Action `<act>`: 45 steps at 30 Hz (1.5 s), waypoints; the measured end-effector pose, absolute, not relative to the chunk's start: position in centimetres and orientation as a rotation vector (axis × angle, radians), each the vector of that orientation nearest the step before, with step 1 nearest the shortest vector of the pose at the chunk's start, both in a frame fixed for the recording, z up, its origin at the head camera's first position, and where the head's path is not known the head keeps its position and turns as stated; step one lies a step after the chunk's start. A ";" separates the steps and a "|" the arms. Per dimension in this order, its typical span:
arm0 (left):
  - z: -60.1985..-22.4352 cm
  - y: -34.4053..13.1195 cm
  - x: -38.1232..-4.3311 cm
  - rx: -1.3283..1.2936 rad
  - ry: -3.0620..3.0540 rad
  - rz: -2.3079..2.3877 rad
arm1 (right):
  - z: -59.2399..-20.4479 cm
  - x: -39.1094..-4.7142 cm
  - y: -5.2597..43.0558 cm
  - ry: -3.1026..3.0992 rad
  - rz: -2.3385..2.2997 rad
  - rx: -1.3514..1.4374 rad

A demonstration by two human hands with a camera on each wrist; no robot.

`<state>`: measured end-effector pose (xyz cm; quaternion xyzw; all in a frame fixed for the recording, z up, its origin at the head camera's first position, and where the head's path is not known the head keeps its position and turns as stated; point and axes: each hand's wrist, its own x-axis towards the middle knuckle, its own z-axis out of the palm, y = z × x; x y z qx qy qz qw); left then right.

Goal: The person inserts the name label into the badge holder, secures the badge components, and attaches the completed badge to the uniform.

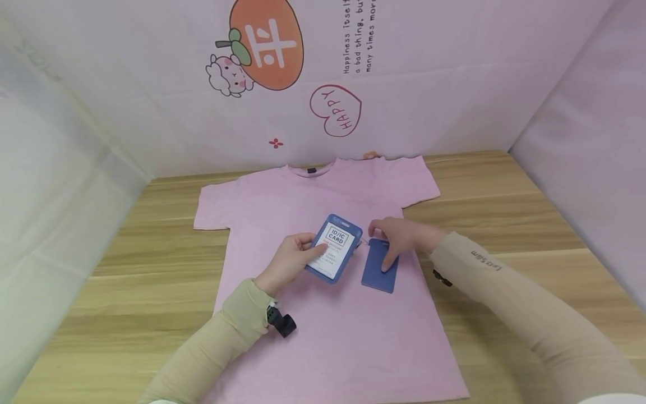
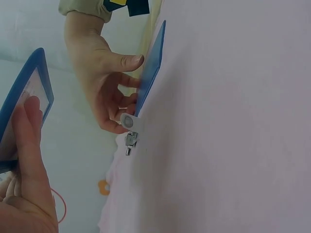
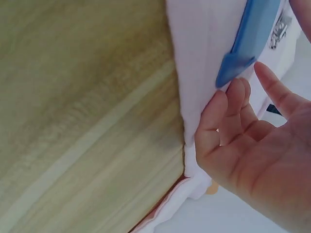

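Observation:
In the head view, my left hand [image 1: 290,261] holds a blue ID card holder [image 1: 347,223] above a pink T-shirt [image 1: 313,342], thumb across its white insert printed "ID/IC CARD". To its right, my right hand [image 1: 398,238] is at a second blue card holder [image 1: 377,275], plain side up, thumb on its face and fingers about its top end and edge. This holder [image 2: 151,68] stands tilted close over the shirt in the left wrist view. A metal clip [image 2: 130,140] with a pale snap strap [image 2: 127,121] shows by its end. The right fingertips [image 3: 221,99] lie at its edge.
The T-shirt lies spread flat on a wood-grain table [image 1: 151,292], neckline toward the back. A white printed cloth [image 1: 429,84] hangs behind the table, and pale cloth walls [image 1: 55,168] rise at both sides. A dark wrist device [image 1: 280,320] sits on the left sleeve.

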<state>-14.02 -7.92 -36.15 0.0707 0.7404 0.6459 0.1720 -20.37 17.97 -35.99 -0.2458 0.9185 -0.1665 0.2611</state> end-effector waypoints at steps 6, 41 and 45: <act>-36.0 -7.7 -13.9 0.186 2.104 1.823 | -36.1 -19.8 17.8 2.499 -0.443 -0.685; -36.6 -7.5 -14.0 0.216 2.120 1.784 | -36.0 -20.0 20.0 2.473 -0.630 -0.688; -36.5 -7.6 -14.1 0.224 2.113 1.803 | -35.7 -20.0 20.7 2.505 -0.653 -0.683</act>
